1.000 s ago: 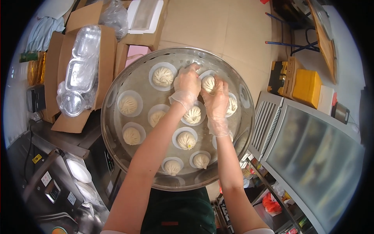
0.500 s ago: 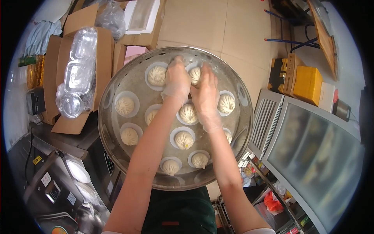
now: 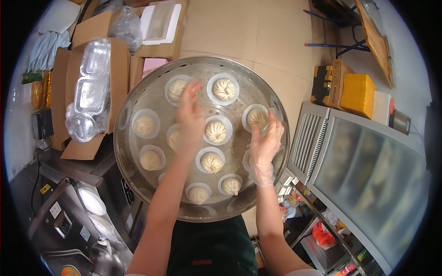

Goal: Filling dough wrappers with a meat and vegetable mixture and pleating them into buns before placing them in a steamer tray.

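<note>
Pleated steamed buns sit spaced apart on white paper rounds in a large round metal steamer tray [image 3: 138, 181]. My left hand [image 3: 189, 115], smeared by motion, passes over the left-centre of the tray beside the far-left bun [image 3: 176, 89] and partly covers another bun [image 3: 173, 138]. My right hand [image 3: 267, 145], in a clear thin glove, is at the near edge of the right-hand bun [image 3: 256, 117]. Its thumb and fingers are apart; whether they touch the bun I cannot tell. The far-middle bun [image 3: 224, 89] is uncovered, as is the centre bun [image 3: 215, 131].
An open cardboard box [image 3: 119, 78] with clear plastic containers [image 3: 90, 94] stands left. Dark metal equipment [image 3: 60, 207] lies lower left. A glass-topped freezer [image 3: 363, 170] borders the right, with a yellow box [image 3: 360, 95] behind it. Tiled floor [image 3: 225, 32] shows beyond the tray.
Both hands have left the far-middle bun. My right hand has moved right and nearer to the right-hand bun; my left has drawn back to the left.
</note>
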`<act>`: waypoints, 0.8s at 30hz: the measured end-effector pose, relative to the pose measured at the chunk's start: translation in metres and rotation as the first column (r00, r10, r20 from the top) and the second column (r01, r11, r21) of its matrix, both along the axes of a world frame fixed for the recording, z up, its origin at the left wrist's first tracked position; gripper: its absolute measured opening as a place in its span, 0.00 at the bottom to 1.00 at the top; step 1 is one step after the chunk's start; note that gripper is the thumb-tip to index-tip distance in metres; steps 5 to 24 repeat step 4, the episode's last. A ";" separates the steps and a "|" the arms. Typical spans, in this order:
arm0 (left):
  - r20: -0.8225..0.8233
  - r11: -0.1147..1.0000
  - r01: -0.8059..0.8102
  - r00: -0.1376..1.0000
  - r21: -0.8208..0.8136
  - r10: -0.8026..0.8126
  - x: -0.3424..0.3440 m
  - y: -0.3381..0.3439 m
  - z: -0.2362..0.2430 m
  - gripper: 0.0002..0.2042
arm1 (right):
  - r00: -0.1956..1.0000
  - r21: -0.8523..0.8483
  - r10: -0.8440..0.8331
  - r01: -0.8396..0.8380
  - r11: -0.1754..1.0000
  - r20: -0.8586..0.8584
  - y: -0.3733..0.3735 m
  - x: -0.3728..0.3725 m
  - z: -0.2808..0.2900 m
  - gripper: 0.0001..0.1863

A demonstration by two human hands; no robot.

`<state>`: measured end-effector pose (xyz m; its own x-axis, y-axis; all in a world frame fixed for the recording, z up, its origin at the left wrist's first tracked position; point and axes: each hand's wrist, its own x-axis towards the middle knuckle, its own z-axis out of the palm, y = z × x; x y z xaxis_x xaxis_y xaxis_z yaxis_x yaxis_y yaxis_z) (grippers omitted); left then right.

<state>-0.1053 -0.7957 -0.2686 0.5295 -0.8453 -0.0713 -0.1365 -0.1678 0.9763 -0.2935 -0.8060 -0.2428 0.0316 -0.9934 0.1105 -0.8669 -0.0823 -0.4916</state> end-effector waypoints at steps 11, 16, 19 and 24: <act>-0.120 0.995 -0.076 0.989 0.062 0.083 -0.006 0.038 0.012 0.28 | 0.990 0.245 -0.005 0.040 0.969 -0.142 -0.006 -0.017 -0.012 0.43; -0.120 0.995 -0.076 0.989 0.062 0.083 -0.006 0.038 0.012 0.28 | 0.990 0.245 -0.005 0.040 0.969 -0.142 -0.006 -0.017 -0.012 0.43; -0.120 0.995 -0.076 0.989 0.062 0.083 -0.006 0.038 0.012 0.28 | 0.990 0.245 -0.005 0.040 0.969 -0.142 -0.006 -0.017 -0.012 0.43; -0.120 0.995 -0.076 0.989 0.062 0.083 -0.006 0.038 0.012 0.28 | 0.990 0.245 -0.005 0.040 0.969 -0.142 -0.006 -0.017 -0.012 0.43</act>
